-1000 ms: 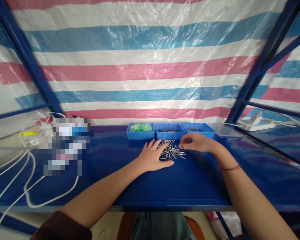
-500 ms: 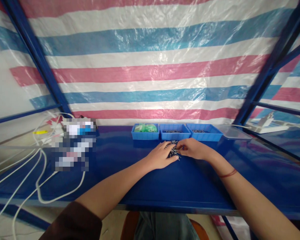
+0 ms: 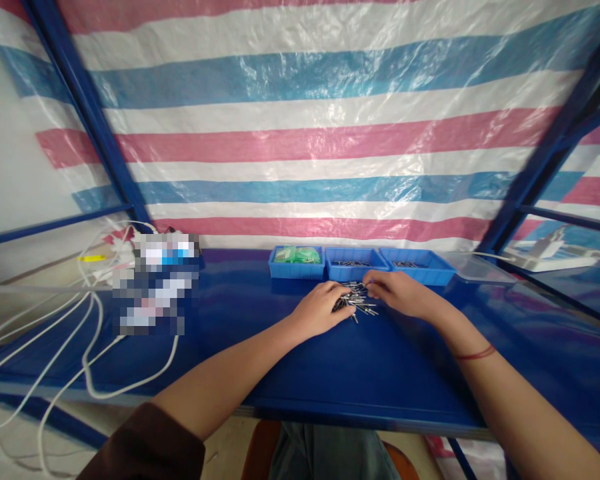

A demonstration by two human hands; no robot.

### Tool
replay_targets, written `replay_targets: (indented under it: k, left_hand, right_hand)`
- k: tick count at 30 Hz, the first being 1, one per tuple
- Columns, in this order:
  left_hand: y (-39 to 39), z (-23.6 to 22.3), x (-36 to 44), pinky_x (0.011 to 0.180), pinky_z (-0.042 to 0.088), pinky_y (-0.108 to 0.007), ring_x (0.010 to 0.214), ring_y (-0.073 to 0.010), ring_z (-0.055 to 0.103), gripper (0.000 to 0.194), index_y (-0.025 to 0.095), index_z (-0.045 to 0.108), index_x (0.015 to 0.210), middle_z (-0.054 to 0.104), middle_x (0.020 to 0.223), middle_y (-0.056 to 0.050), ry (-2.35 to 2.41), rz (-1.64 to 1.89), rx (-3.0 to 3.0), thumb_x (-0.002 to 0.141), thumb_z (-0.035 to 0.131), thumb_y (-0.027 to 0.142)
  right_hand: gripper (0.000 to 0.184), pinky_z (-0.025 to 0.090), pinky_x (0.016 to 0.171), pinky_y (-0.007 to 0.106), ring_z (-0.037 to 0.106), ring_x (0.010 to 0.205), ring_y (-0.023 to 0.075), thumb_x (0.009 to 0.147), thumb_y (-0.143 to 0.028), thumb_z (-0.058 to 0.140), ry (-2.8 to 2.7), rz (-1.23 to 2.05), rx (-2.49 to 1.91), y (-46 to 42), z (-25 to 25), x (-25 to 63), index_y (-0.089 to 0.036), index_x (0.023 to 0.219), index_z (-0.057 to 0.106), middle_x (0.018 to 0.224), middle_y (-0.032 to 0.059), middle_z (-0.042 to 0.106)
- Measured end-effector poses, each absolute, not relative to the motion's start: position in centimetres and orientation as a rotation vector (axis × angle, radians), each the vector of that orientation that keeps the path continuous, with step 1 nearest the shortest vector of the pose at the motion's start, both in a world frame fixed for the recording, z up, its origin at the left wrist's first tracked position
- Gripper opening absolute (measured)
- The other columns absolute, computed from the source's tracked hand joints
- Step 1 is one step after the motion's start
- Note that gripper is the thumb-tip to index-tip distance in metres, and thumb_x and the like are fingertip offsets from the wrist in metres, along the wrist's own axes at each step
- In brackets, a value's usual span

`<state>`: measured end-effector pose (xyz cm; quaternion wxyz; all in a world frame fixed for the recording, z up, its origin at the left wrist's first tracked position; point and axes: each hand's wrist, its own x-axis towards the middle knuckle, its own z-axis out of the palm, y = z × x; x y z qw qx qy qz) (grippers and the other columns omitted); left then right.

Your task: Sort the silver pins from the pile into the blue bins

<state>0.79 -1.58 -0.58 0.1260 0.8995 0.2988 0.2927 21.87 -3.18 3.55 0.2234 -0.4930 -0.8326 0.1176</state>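
A loose pile of thin silver blind rivets [image 3: 356, 300] lies on the blue tabletop. My left hand [image 3: 321, 308] curves around the pile's left side, thumb apart from the fingers, touching the nearest rivets. At the pile's upper right edge, my right hand [image 3: 397, 293] has its thumb and fingers pinched together on what looks like a rivet, mostly hidden by the fingertips. Just behind stand three blue bins: a left bin [image 3: 297, 271] with green-and-clear plastic packets, a middle bin [image 3: 353, 272] and a right bin [image 3: 425, 275], both with small metal pieces inside.
A clear plastic lid [image 3: 483, 268] lies right of the bins. White cables [image 3: 93, 373] loop over the left side of the blue table [image 3: 360, 373], beside a blurred-out patch. A white power strip [image 3: 560, 257] sits at far right. Striped sheeting [image 3: 300, 147] hangs behind.
My right hand moved left into the pile, then drew slightly back right with its fingers pinched. My left hand's fingers have curled inward around the rivets. The camera view has shifted slightly.
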Motion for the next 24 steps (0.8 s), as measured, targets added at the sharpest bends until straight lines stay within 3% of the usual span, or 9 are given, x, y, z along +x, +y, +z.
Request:
replay_targets:
  k: [4, 12, 19, 24]
  left_hand:
    - [-1.4, -0.6, 0.8, 0.091, 0.043, -0.035, 0.101, -0.0221, 0.055, 0.029, 0.019, 0.058, 0.107, 0.060, 0.105, -0.008, 0.852, 0.911, 2.601, 0.084, 0.052, 0.035]
    - [-1.0, -0.2, 0.9, 0.083, 0.045, -0.031, 0.092, -0.0187, 0.060, 0.024, 0.019, 0.060, 0.103, 0.066, 0.098, -0.005, 0.858, 1.138, 2.330, 0.084, 0.052, 0.031]
    - [-1.1, -0.2, 1.1, 0.077, 0.046, -0.027, 0.083, -0.0161, 0.062, 0.018, 0.018, 0.063, 0.090, 0.068, 0.089, -0.002, 0.858, 1.152, 2.216, 0.083, 0.052, 0.031]
    - [-1.2, -0.2, 1.2, 0.074, 0.046, -0.025, 0.081, -0.0152, 0.062, 0.019, 0.017, 0.062, 0.091, 0.068, 0.087, -0.002, 0.853, 1.117, 2.207, 0.085, 0.049, 0.031]
  right_hand:
    - [0.014, 0.043, 0.063, 0.028, 0.060, 0.066, 0.0164, 0.084, -0.027, 0.042, -2.238, 0.464, -1.288, -3.5, 3.2, 20.5, -0.019, 0.088, 0.053, 0.073, 0.0026, 0.065]
    - [0.022, 0.046, 0.072, 0.031, 0.058, 0.079, 0.0173, 0.079, -0.039, 0.053, -1.928, 0.501, -1.083, -3.6, 3.0, 17.6, -0.018, 0.077, 0.061, 0.081, 0.0050, 0.063]
    - [0.027, 0.045, 0.069, 0.031, 0.057, 0.072, 0.0158, 0.074, -0.043, 0.059, -1.790, 0.717, -1.084, -3.6, 3.0, 17.5, -0.016, 0.077, 0.063, 0.078, 0.0044, 0.065]
    - [0.028, 0.045, 0.069, 0.031, 0.057, 0.073, 0.0159, 0.074, -0.044, 0.059, -1.769, 0.741, -1.042, -3.6, 3.0, 17.5, -0.016, 0.078, 0.064, 0.081, 0.0053, 0.065]
